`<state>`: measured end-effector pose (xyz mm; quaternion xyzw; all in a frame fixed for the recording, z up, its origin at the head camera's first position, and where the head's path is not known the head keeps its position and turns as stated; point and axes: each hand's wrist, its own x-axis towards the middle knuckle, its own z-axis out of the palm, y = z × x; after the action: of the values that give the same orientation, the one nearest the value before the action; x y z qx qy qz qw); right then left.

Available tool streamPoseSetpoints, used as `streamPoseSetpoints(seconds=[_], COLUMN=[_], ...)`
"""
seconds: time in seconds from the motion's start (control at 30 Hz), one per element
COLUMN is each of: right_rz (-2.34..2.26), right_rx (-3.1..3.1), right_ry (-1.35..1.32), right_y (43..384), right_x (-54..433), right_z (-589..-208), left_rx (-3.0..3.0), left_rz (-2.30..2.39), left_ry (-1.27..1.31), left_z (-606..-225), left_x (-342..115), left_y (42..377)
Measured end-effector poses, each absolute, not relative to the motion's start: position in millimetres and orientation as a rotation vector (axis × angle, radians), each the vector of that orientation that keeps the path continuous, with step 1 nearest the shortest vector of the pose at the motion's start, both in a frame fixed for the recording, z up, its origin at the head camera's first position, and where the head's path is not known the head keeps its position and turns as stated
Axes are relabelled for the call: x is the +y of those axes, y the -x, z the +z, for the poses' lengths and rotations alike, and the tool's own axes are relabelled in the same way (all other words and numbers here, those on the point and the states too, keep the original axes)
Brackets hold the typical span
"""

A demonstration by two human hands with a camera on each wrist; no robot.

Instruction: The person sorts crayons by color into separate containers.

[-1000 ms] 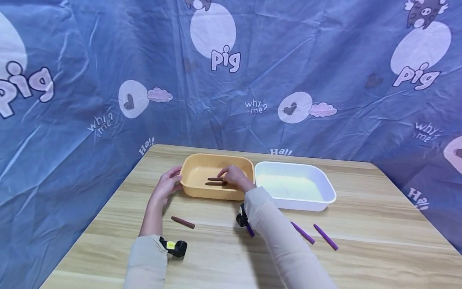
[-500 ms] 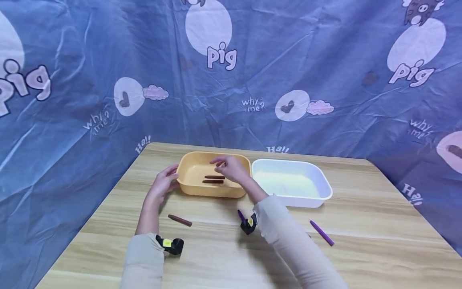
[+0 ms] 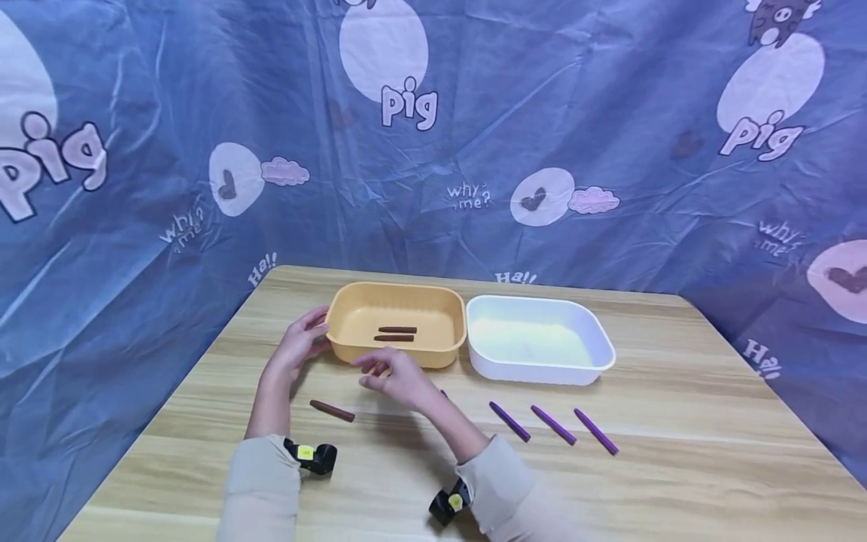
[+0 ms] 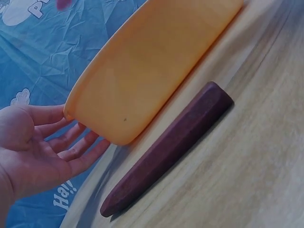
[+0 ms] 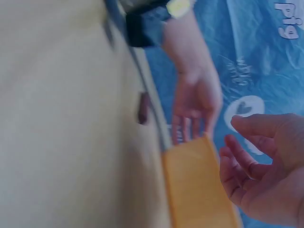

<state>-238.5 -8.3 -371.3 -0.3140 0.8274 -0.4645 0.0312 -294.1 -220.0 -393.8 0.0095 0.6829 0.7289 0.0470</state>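
Note:
My left hand point(image 3: 296, 345) touches the left end of the yellow-orange bin point(image 3: 348, 354); in the left wrist view its fairly straight fingers rest against the end wall, with the thumb at the rim. Two brown crayons point(image 3: 394, 338) lie side by side inside the bin. Just in front of the bin, my right hand point(image 3: 400, 379) hovers with loosely bent fingers and nothing in them, as the right wrist view also shows. Another brown crayon point(image 3: 332, 410) lies on the table between my forearms, seen large and faceted, with a tapered end, in the left wrist view.
A white bin point(image 3: 535, 372) stands close beside the yellow-orange one, on its right. Several purple crayons point(image 3: 553, 425) lie in front of it, one mostly hidden behind my right forearm. Blue printed cloth point(image 3: 474, 135) hangs behind the wooden table point(image 3: 379, 482).
My right hand has left the brown crayons in the bin, lifting out and coming toward me over the front wall. My left hand stays at the bin's left end.

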Motion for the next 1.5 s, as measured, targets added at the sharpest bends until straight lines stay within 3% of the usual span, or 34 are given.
streamPoseSetpoints(seconds=[0.27, 0.53, 1.5], right_rz=[-1.484, -1.473, -1.250], right_rx=[2.444, 2.415, 2.644], right_ry=[0.813, 0.821, 0.884], right_y=[229, 223, 218], right_x=[-25, -27, -31], right_z=[-403, -418, -429], left_rx=[2.101, 2.107, 2.112], left_rz=[2.223, 2.222, 2.219], left_ry=[-0.054, -0.052, -0.028], left_z=[-396, -396, -395], left_x=[-219, -217, -215], left_y=[290, 285, 286])
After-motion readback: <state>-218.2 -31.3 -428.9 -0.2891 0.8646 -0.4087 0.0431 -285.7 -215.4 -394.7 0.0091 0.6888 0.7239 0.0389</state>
